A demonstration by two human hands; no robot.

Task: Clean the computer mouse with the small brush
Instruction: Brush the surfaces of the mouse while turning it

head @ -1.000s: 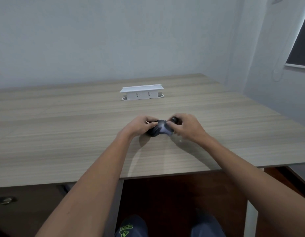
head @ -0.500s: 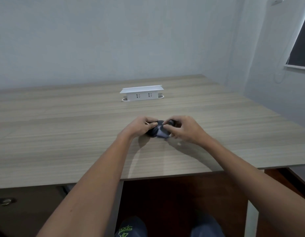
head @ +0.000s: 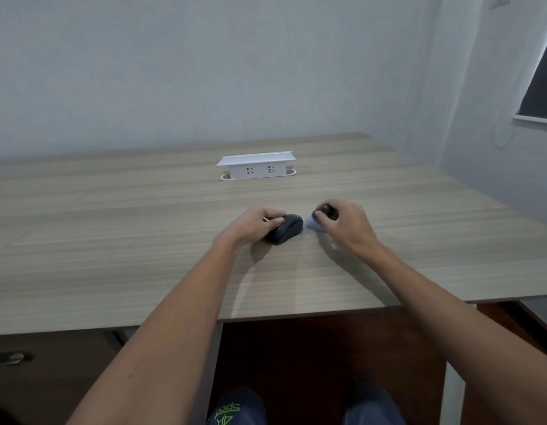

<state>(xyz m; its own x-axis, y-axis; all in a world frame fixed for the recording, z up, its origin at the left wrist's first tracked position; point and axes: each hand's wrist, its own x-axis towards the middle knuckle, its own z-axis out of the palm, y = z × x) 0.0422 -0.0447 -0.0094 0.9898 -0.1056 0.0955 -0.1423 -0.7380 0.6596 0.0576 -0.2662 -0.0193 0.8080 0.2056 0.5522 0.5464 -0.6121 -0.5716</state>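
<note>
Forearms came up from the near edge of the desk (head: 113,246) and met over its middle. The left hand (head: 250,225) was curled around the computer mouse (head: 286,232), thumb and fingers pressed to its sides, pinning it flat on the wood. The mouse's long axis ran on a slant, its near end under that palm and its far end pointing away and toward the other hand. The right hand (head: 345,223) sat just beside that far end, apart from the mouse, with its fingers pinched on the small brush (head: 323,214): a dark knob showed at the top of the grip and a pale blurred tuft hung below it, facing the mouse. The tuft was too smeared to tell whether it touched the desk. The brushing hand was therefore the nearer one to the exposed end, and a short sideways stroke toward the left would probably bring the bristles onto the shell. Beyond both hands, well apart, stood a white socket block (head: 256,167).
</note>
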